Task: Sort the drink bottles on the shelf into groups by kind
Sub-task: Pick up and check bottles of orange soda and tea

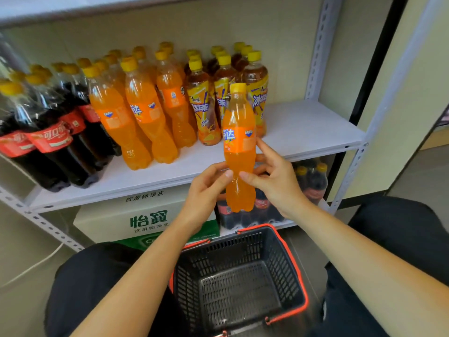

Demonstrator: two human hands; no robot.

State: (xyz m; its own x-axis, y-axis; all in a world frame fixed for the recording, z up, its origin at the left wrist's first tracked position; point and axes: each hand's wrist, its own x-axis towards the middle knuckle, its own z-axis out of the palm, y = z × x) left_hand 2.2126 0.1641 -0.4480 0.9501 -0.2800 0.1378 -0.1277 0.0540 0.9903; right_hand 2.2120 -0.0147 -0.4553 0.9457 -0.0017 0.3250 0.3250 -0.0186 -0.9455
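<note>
Cola bottles [56, 142]: far left of the shelf [303, 127], dark, with red labels, standing in rows.
Orange soda group [138, 122]: just right of the cola, upright, with yellow caps.
Iced tea bottles [204, 110]: right of the orange group, brown with yellow labels.
Left hand [206, 188]: fingers curled round the held bottle's lower half.
Held orange soda bottle [239, 152]: upright in the air before the shelf edge, in front of the iced tea.
Right hand [274, 176]: grips the same bottle from the other side.
Basket [243, 276]: black with a red rim, below the hands.
</note>
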